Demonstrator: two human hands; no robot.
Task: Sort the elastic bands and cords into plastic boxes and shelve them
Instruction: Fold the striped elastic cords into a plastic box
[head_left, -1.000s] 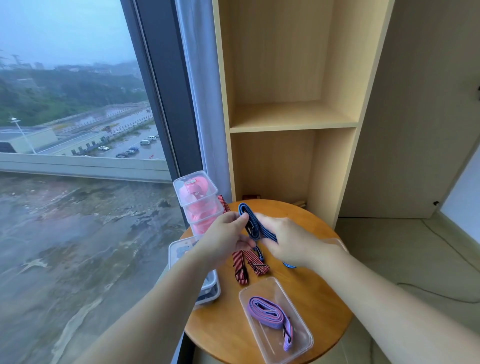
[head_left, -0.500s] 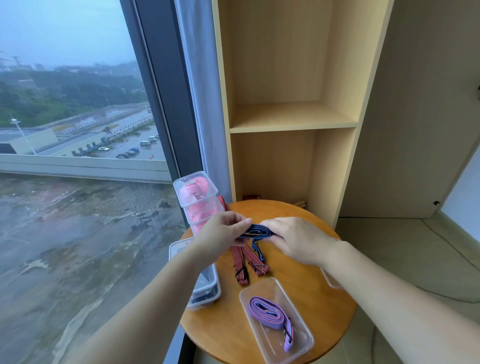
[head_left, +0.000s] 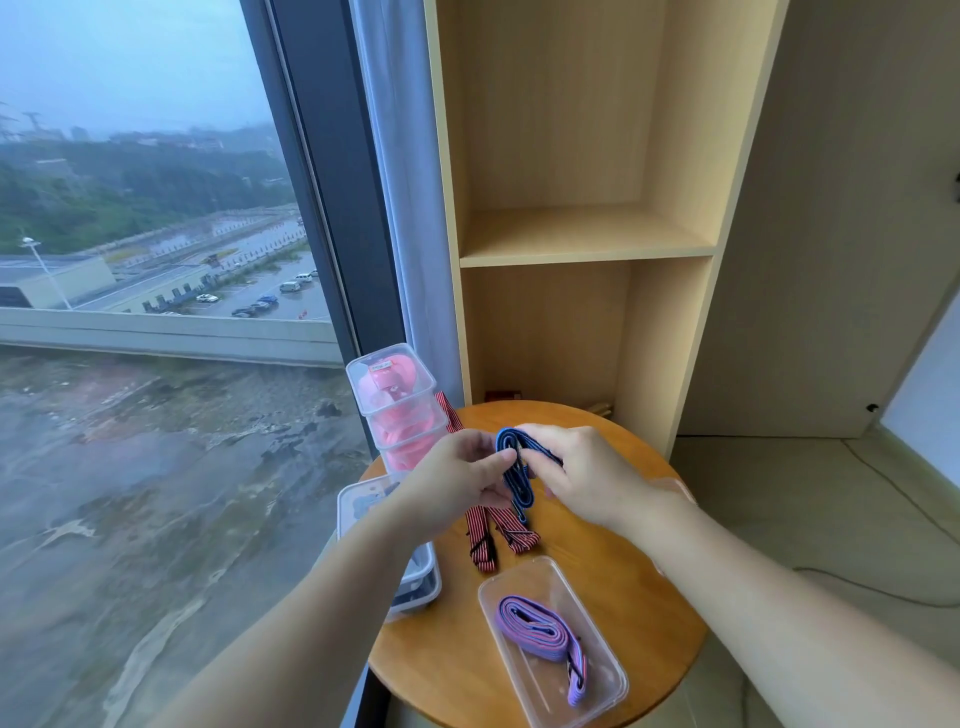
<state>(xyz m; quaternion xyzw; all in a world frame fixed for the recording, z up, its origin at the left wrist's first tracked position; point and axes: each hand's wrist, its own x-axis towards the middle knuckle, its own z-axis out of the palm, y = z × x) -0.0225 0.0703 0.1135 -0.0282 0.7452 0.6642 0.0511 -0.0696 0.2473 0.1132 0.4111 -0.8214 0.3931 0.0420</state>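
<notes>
Head view: a blue elastic band (head_left: 514, 470) is pinched between left hand (head_left: 457, 488) and right hand (head_left: 587, 478), turned upright from its flat lie half a second earlier. Folding is judged nearly done, with boxing and shelving yet to come.

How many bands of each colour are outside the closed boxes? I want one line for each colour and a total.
Blue band, between left hand and right hand: 1
Purple band, in the open box: 1
Red striped strips, on the table: 2, perhaps one folded band
Total: 4
</notes>
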